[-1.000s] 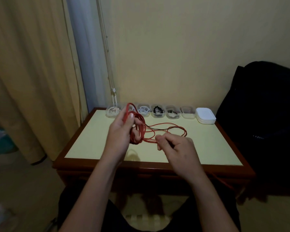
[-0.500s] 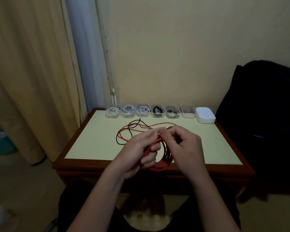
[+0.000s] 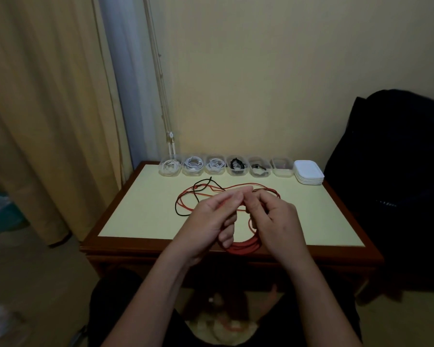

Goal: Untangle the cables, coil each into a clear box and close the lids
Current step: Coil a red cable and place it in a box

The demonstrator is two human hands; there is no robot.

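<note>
A red cable (image 3: 243,247) hangs as a coil between my hands over the table's near edge. My left hand (image 3: 211,221) grips the coil with its fingers through the loops. My right hand (image 3: 273,219) pinches the cable's strands beside it. The loose rest of the red cable (image 3: 186,195) trails across the table, crossed with a thin black cable (image 3: 201,184). Several clear boxes stand in a row at the table's back; the rightmost one (image 3: 282,167) holds nothing, while the others (image 3: 193,166) hold coiled white or black cables.
A stack of white lids (image 3: 308,172) sits at the right end of the box row. The yellow-topped table (image 3: 140,216) has a dark wooden rim. A black bag (image 3: 398,184) stands to its right, a curtain (image 3: 35,121) to its left.
My hands came together and dropped from mid-table to the near edge, carrying the red coil. The loose red strands and the black cable now lie spread behind them.
</note>
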